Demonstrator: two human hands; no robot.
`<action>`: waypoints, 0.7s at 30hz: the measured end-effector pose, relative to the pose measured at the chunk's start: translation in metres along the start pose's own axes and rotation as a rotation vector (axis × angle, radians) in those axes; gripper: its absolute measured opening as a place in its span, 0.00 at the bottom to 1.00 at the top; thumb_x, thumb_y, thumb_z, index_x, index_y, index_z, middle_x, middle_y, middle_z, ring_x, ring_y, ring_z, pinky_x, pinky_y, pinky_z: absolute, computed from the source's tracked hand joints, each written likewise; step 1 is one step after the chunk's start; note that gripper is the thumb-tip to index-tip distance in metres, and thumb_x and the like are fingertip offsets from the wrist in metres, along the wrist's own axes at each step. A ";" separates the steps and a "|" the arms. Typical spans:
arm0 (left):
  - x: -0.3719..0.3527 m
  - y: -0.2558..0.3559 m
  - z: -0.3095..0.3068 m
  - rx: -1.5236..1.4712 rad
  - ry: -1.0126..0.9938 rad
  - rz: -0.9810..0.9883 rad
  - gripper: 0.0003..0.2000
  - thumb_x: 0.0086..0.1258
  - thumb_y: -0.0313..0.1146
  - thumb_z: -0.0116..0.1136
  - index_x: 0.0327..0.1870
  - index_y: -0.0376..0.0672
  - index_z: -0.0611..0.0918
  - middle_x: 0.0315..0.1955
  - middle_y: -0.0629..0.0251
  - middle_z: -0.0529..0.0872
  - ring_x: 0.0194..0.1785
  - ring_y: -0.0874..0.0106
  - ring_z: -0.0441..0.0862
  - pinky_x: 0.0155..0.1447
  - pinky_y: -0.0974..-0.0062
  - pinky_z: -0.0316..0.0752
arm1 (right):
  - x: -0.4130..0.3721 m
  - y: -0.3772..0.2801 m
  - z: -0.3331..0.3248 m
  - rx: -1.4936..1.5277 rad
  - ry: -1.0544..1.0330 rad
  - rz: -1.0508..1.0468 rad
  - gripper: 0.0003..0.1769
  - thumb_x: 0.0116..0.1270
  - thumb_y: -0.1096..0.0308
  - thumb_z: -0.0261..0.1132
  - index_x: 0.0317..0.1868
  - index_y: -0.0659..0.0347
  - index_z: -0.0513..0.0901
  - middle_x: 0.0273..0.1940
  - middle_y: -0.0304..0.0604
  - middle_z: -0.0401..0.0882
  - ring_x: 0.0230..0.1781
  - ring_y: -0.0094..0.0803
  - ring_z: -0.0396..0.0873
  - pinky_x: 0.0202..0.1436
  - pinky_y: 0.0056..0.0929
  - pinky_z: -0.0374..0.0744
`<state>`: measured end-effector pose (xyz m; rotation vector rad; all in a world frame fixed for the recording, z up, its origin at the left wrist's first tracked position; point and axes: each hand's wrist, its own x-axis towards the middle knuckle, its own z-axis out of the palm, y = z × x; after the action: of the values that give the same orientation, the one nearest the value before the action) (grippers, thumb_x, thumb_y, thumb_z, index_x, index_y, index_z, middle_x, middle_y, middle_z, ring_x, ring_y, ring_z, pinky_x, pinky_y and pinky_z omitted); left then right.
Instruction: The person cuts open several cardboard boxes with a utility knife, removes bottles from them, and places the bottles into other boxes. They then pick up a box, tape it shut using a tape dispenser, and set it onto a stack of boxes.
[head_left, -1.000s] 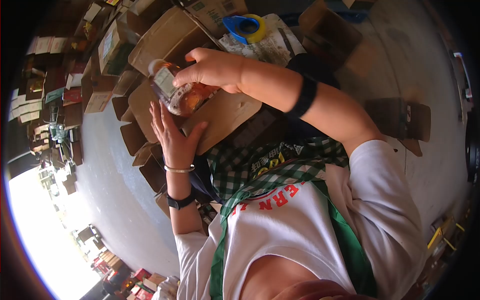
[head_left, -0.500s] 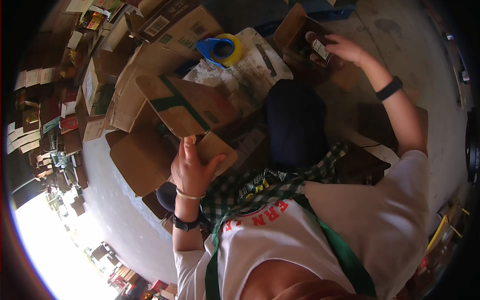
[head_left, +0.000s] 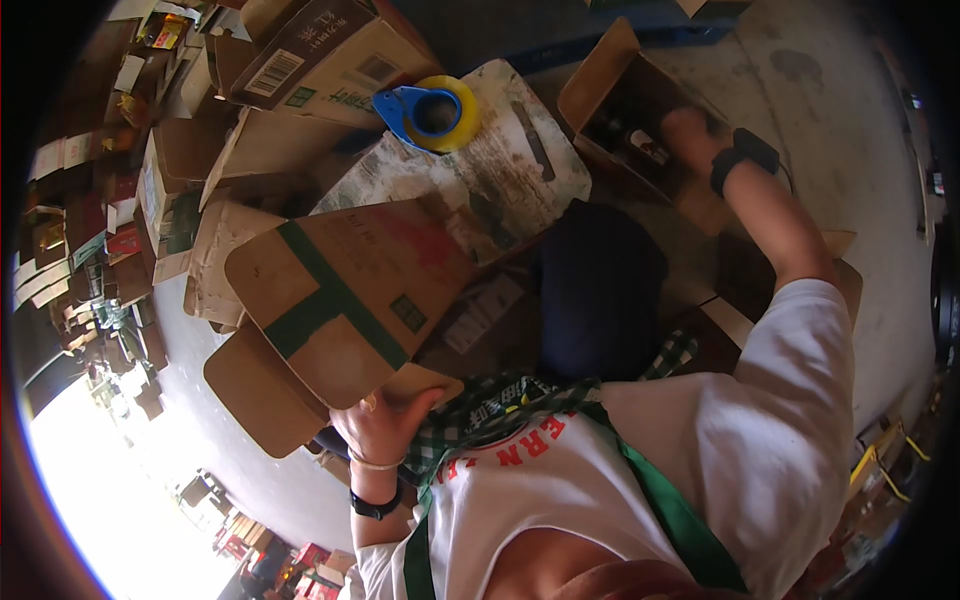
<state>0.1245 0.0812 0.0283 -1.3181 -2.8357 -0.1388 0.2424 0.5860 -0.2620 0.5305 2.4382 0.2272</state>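
My left hand (head_left: 375,428) is closed on the near flap of a cardboard box (head_left: 350,270) with green tape, its thumb stretched along the cardboard. My right hand (head_left: 690,138) reaches down into another open cardboard box (head_left: 598,75) at the upper right. Beside that hand, a bottle (head_left: 648,146) with a pale label shows in the shadow of the box. The fingers of my right hand are dark and partly hidden, so I cannot make out their grip.
A blue tape dispenser with yellow tape (head_left: 452,115) lies on a worn white board (head_left: 510,180) between the boxes. A brown printed carton (head_left: 300,70) stands at the upper left. My dark-clothed knee (head_left: 600,290) is between the two boxes. Stacked goods line the left side.
My right hand has moved down into the right box with the bottle lower there. The taped flap has swung down toward me, and my left hand has shifted slightly nearer my body.
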 end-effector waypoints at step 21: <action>0.006 -0.008 0.012 -0.188 0.136 0.160 0.27 0.49 0.48 0.71 0.45 0.43 0.73 0.26 0.62 0.76 0.26 0.61 0.77 0.24 0.67 0.70 | -0.004 -0.023 -0.006 0.085 0.017 0.078 0.19 0.65 0.56 0.55 0.46 0.61 0.82 0.48 0.54 0.79 0.48 0.45 0.78 0.50 0.45 0.74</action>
<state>0.1148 0.0815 0.0164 -1.4993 -2.6457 -0.4837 0.2344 0.5637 -0.2620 0.6647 2.4542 0.1619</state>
